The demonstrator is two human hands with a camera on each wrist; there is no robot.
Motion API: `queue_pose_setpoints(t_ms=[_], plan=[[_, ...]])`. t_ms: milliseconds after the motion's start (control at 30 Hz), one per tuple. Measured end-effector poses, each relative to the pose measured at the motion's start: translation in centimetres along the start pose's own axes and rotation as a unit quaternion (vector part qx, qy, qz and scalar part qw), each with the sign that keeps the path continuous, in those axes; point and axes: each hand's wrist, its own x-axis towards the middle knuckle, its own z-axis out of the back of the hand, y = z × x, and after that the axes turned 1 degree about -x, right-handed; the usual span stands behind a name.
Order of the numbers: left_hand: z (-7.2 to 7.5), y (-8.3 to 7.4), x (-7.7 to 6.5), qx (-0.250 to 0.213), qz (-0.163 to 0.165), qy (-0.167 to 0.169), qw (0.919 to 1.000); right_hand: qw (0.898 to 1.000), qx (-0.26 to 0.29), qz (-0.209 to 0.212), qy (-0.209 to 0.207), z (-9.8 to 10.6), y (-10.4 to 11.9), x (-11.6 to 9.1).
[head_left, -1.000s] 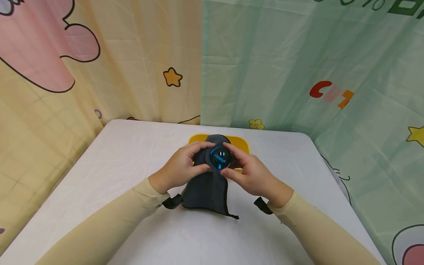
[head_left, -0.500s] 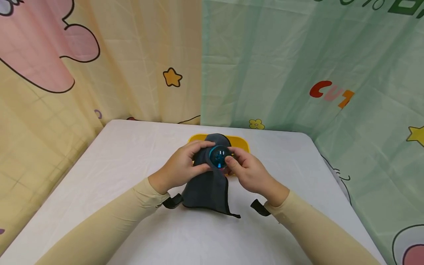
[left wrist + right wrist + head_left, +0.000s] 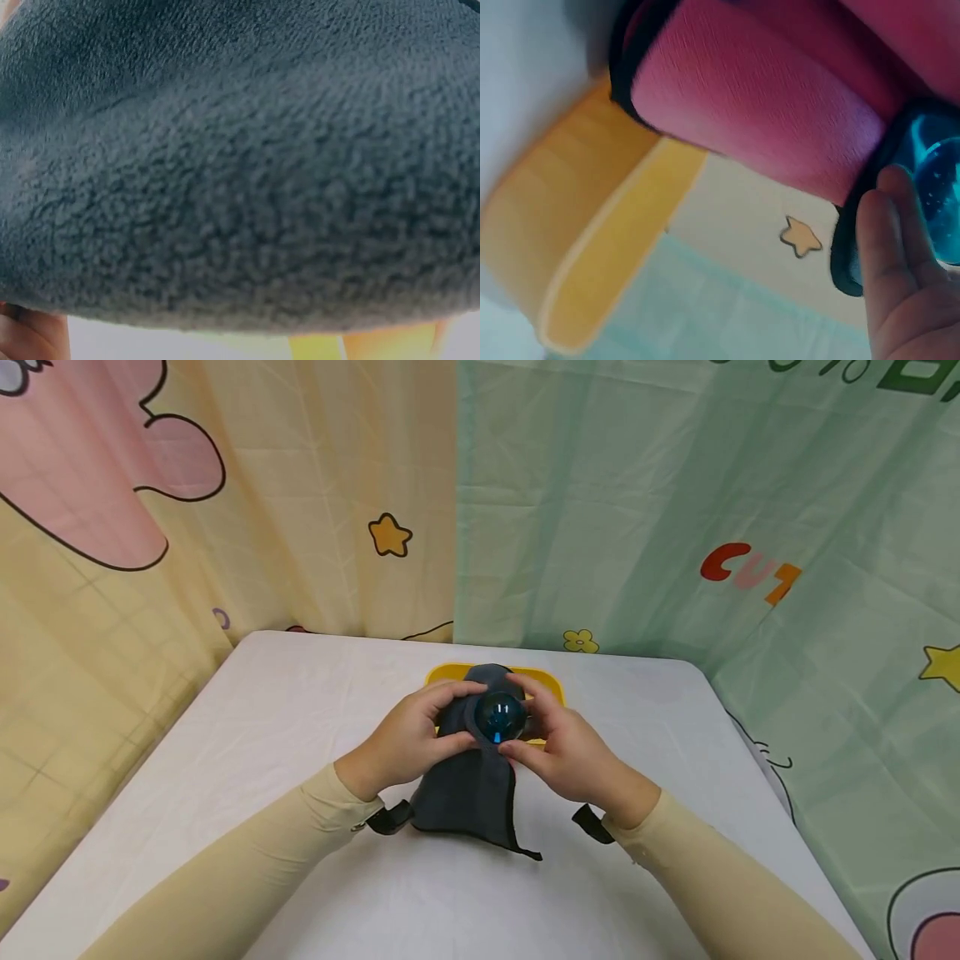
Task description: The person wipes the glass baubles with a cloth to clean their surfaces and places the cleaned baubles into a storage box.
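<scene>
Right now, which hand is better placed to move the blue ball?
Probably the right hand: it curves around one side of the blue ball, while the left hand grips the dark cloth.

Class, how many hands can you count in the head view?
2. The left hand grips the dark cloth; the right hand, opposite, has its thumb and fingers around the glossy blue ball.

A printed cream curtain [image 3: 300,485] and a printed green curtain [image 3: 600,527] are hanging behind a white table [image 3: 322,697] and flanking its sides.
</scene>
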Motion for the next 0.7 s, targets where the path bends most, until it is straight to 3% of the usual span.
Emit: queue_pose_setpoints(t_ms=[133, 200, 433, 700], plan=[[0.07, -0.12, 0.03, -0.001, -0.006, -0.001, 1.0, 0.996, 0.084, -0.043, 0.005, -0.02, -0.24, 0.13], [0.11, -0.09, 0.06, 0.0, -0.005, -0.003, 1.0, 0.994, 0.092, -0.05, 0.0, -0.08, -0.3, 0.17], [0.16, -0.01, 0.1, -0.002, 0.005, 0.001, 1.0, 0.998, 0.031, -0.033, -0.036, -0.58, 0.17, 0.0], [0.22, 0.15, 0.08, 0.013, 0.0, -0.001, 0.9999, 1.0, -0.004, -0.014, -0.012, -0.44, 0.35, -0.03]])
